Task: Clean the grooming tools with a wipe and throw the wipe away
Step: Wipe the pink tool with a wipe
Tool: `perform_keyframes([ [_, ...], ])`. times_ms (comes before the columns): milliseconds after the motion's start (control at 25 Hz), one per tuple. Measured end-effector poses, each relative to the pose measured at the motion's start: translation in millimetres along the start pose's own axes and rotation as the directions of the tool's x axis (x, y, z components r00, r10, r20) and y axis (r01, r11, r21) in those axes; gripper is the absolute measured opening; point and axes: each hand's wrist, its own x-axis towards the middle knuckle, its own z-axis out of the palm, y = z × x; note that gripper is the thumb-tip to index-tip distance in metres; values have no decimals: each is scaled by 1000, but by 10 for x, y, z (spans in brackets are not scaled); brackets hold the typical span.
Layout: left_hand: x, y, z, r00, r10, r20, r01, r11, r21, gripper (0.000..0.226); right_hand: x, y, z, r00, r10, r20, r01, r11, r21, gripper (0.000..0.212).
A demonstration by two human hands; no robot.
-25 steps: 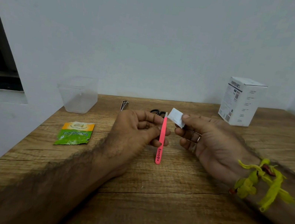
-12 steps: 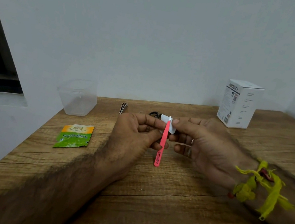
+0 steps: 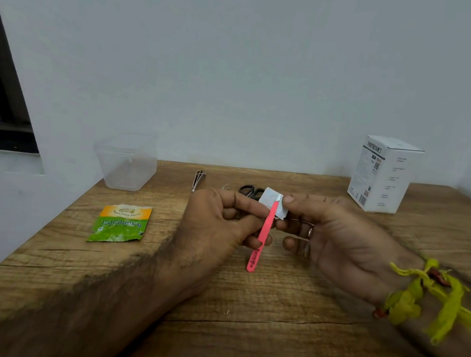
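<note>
My left hand (image 3: pixel 213 230) pinches pink tweezers (image 3: pixel 261 242) near their middle, tips pointing up and away. My right hand (image 3: pixel 338 242) pinches a small white wipe (image 3: pixel 270 198) against the upper tip of the tweezers. Behind my hands, on the wooden table (image 3: pixel 263 339), lie a metal nail clipper (image 3: pixel 198 177) and black-handled scissors (image 3: pixel 249 190), the scissors partly hidden by my fingers and the wipe.
A clear plastic cup (image 3: pixel 126 161) stands at the back left by the wall. A green and orange sachet (image 3: pixel 121 223) lies flat left of my left hand. A white carton (image 3: pixel 384 175) stands at the back right. The table's left edge runs along the wall.
My right hand brought the wipe from beside the tweezers onto their upper tip. The tweezers tilted slightly to the right in my left hand.
</note>
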Motion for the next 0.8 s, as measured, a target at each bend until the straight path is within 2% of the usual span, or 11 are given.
perform_keyframes([
  [440,-4,-2,-1,1000,-1,0,1,999,37,11,-2,-2,-3,998,-64,-27,63,997,-42,11],
  [560,2,-9,-12,1000,-2,-21,2,999,42,11,4,25,-2,999,-32,-40,30,997,-67,15],
  [800,-15,4,-1,998,-22,-53,22,1000,-1,14,6,25,-9,999,22,26,-19,994,-105,17],
])
